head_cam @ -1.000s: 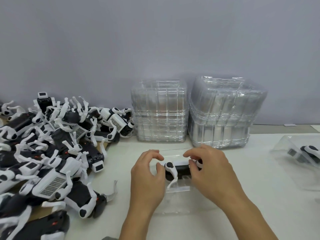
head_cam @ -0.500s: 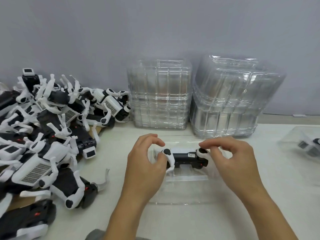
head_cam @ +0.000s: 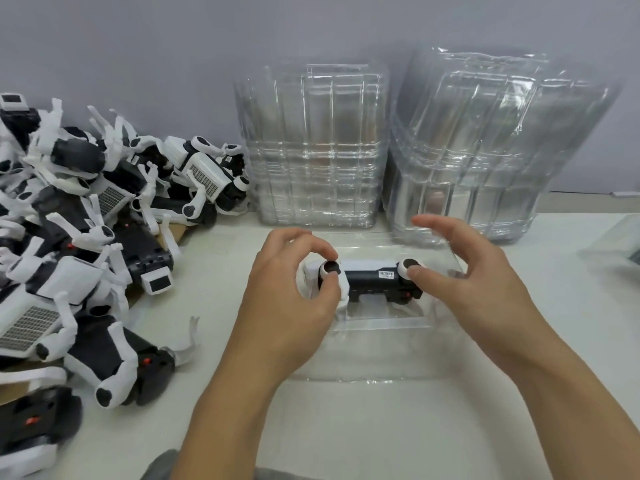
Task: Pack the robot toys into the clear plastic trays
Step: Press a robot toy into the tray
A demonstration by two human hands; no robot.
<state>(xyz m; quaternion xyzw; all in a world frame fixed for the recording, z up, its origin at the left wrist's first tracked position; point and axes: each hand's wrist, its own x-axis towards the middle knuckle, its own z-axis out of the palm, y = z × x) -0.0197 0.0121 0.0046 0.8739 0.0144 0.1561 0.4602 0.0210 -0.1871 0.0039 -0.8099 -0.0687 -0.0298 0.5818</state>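
Observation:
A black-and-white robot toy (head_cam: 377, 278) lies on its side in a clear plastic tray (head_cam: 381, 355) at the middle of the table. My left hand (head_cam: 287, 306) pinches the toy's left white hip joint between thumb and forefinger. My right hand (head_cam: 474, 282) touches the right hip joint with its thumb only; its other fingers are spread and lifted off the toy. The toy's far side is hidden behind my fingers.
A big heap of the same robot toys (head_cam: 86, 258) fills the table's left side. Two tall stacks of clear trays (head_cam: 315, 150) (head_cam: 485, 150) stand against the grey wall behind my hands. Another clear tray (head_cam: 616, 244) sits at the right edge.
My right hand has let go of the toy's right end and spread its fingers, leaving only the thumb on it. The toy now lies level in the tray. The left hand keeps its pinch.

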